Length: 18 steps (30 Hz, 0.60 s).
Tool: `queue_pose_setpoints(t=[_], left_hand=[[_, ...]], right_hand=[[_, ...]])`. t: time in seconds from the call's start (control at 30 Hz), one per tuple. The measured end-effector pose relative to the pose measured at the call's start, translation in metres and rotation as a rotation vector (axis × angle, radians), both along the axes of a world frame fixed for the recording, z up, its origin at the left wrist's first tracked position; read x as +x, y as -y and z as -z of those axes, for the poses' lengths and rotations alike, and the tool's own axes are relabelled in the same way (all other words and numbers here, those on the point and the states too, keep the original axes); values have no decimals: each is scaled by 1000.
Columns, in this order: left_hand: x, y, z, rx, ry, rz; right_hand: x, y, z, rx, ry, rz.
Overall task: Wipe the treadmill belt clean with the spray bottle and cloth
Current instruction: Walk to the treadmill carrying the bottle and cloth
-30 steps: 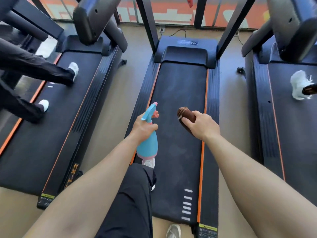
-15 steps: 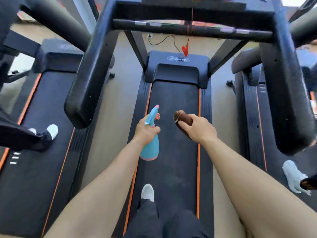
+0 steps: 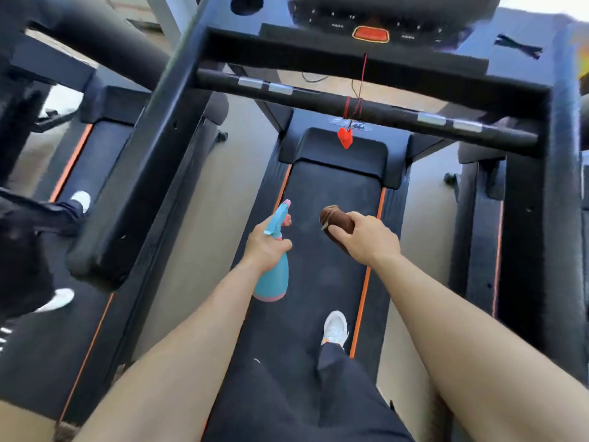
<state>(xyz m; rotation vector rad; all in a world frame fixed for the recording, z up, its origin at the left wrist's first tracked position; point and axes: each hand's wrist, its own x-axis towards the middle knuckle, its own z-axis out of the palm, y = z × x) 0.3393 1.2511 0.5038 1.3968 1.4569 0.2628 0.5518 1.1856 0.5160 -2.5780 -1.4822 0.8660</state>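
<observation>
The black treadmill belt [image 3: 331, 193] with orange side stripes runs away from me in the middle of the head view. My left hand [image 3: 266, 248] grips a light blue spray bottle [image 3: 273, 280] by its neck, nozzle pointing forward over the belt's left side. To its right, my right hand [image 3: 366, 239] holds a bunched brown cloth [image 3: 334, 220] above the belt. Both are held in the air, apart from the belt. My right foot in a white shoe [image 3: 334, 328] stands on the belt.
The treadmill's black handlebar [image 3: 366, 106] and console [image 3: 371, 25] cross the top, with a red safety clip [image 3: 345, 138] hanging from a cord. Black side arms [image 3: 137, 173] flank me. Another person's legs and white shoes [image 3: 81, 200] are on the left treadmill.
The view has moved forward and up onto the treadmill, so the console and handlebar now fill the top. My hands keep the bottle and cloth in the same hold.
</observation>
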Motion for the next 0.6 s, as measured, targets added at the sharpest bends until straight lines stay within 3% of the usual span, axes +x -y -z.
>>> queue_pose_setpoints(t=[0.3, 0.6], left_hand=[[23, -59, 99, -37, -52, -65], [15, -134, 332, -64, -27, -42]], right_hand=[[23, -77, 113, -56, -8, -181], [8, -144, 365, -104, -15, -198]])
